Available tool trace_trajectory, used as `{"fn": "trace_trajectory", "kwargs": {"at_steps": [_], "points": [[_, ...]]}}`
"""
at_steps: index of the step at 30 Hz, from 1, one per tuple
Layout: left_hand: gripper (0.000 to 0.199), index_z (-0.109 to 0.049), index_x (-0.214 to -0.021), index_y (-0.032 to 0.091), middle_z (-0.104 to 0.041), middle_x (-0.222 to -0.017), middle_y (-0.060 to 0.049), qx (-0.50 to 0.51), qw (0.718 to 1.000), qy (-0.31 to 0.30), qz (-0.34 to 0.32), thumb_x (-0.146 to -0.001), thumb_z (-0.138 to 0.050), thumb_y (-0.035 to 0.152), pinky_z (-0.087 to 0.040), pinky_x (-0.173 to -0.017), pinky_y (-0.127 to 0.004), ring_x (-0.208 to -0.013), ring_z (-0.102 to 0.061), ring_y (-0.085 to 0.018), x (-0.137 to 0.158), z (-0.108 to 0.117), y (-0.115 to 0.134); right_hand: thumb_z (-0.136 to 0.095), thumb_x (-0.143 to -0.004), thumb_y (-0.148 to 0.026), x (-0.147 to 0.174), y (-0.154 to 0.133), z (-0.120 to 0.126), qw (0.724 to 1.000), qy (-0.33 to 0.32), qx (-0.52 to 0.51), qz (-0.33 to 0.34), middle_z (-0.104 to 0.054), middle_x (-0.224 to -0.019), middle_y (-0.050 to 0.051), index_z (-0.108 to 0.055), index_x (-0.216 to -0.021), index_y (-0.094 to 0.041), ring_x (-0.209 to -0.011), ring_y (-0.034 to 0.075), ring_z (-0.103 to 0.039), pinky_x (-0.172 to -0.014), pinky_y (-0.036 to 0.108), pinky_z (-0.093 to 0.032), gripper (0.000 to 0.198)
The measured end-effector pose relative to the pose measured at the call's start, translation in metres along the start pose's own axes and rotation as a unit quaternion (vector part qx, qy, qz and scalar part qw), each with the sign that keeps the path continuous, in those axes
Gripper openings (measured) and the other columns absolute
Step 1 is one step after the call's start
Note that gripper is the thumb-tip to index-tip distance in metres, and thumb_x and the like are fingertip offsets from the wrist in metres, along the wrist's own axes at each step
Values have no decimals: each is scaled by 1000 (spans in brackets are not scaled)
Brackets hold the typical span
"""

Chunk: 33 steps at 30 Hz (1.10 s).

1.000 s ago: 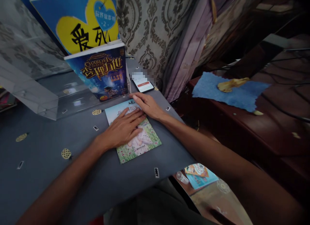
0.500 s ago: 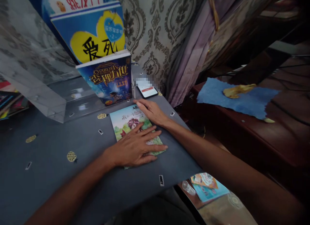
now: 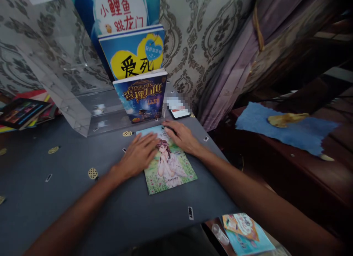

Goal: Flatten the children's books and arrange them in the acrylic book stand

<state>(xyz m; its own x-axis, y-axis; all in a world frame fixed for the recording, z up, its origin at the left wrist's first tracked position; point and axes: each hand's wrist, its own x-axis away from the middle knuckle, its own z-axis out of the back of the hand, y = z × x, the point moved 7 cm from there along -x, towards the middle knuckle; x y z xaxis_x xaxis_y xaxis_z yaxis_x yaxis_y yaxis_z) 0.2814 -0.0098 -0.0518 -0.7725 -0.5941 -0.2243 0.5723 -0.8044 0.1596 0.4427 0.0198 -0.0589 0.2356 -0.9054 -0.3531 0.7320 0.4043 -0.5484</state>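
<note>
A thin paperback book (image 3: pixel 171 167) with a drawn girl in a flower field on its cover lies flat on the grey tabletop (image 3: pixel 116 212). Over its upper left side rests my left hand (image 3: pixel 139 153), fingers stretched out and slightly blurred, covering part of the cover. My right hand (image 3: pixel 182 136) lies along the book's upper right edge with the fingers extended; its palm is hidden. Just beyond stands a clear acrylic rack (image 3: pixel 79 116). It holds a dark blue book (image 3: pixel 145 101), a blue and yellow book (image 3: pixel 110 50) and a taller picture book (image 3: pixel 85 6).
A phone (image 3: pixel 179 112) lies beside the rack. Several books (image 3: pixel 24 112) are piled at the far left. On the right, a blue cloth (image 3: pixel 253 120) covers part of a dark red surface (image 3: pixel 261 175). Below the table edge are more books (image 3: pixel 248 234) and a clear plastic cup (image 3: pixel 220 234).
My left hand has slid from the lower part of the cover up to its left side, uncovering the girl. My right hand stays at the upper right edge. The view has shifted.
</note>
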Motion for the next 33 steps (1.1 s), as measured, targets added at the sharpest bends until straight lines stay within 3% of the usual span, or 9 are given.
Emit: {"fn": "trace_trajectory", "kwargs": {"at_steps": [4,9,12,16,24,29,33], "points": [[44,-53,-142,18,-52,-151,-11,-8,996,23,85,-104,-37,33,-36,-118,-52,-145,-43,-24,16,5,-45,-42,-102,-34,9,-27,-8,990,-33,130,37,-61,-142,16,-61,-134,-13,-144,31,-43,-118,58,-32,43],[43,-54,-141,18,-52,-152,-10,-7,996,26,90,-104,-36,31,-33,-120,-51,-145,-43,-23,18,6,-47,-42,-102,-37,22,-74,-32,975,-100,180,80,-54,-148,20,-54,-141,-8,-147,32,-38,-119,58,-31,49],[43,-54,-141,19,-52,-152,-9,-1,996,34,85,-104,-35,30,-33,-120,-51,-145,-42,-23,18,5,-44,-44,-102,-40,24,-88,-48,969,-136,180,101,-47,-153,23,-49,-145,-4,-149,34,-34,-121,56,-30,56],[44,-53,-143,18,-52,-152,-11,-6,996,35,86,-104,-35,30,-33,-120,-51,-146,-42,-23,18,4,-45,-41,-101,-49,16,-75,-53,972,-130,174,90,-41,-156,23,-43,-149,-4,-151,33,-30,-122,54,-27,65],[45,-52,-143,16,-52,-151,-13,-13,995,28,90,-104,-35,30,-35,-118,-54,-145,-43,-25,18,5,-43,-30,-102,-56,14,-18,-25,977,-56,205,-5,-40,-157,23,-39,-152,-8,-148,35,-35,-118,58,-32,70],[42,-56,-139,16,-51,-151,-16,-35,992,49,107,-103,-39,30,-37,-117,-55,-143,-44,-29,20,7,-44,-28,-103,-56,17,-16,-23,976,-49,210,-4,-39,-159,20,-37,-154,-12,-148,34,-34,-119,59,-31,68],[40,-58,-136,18,-56,-145,-16,-38,992,63,103,-102,-42,29,-41,-114,-53,-135,-52,-29,20,9,-43,-29,-104,-49,21,-37,-24,974,-47,224,-5,-44,-155,22,-43,-150,-9,-150,37,-31,-120,65,-22,62]]}}
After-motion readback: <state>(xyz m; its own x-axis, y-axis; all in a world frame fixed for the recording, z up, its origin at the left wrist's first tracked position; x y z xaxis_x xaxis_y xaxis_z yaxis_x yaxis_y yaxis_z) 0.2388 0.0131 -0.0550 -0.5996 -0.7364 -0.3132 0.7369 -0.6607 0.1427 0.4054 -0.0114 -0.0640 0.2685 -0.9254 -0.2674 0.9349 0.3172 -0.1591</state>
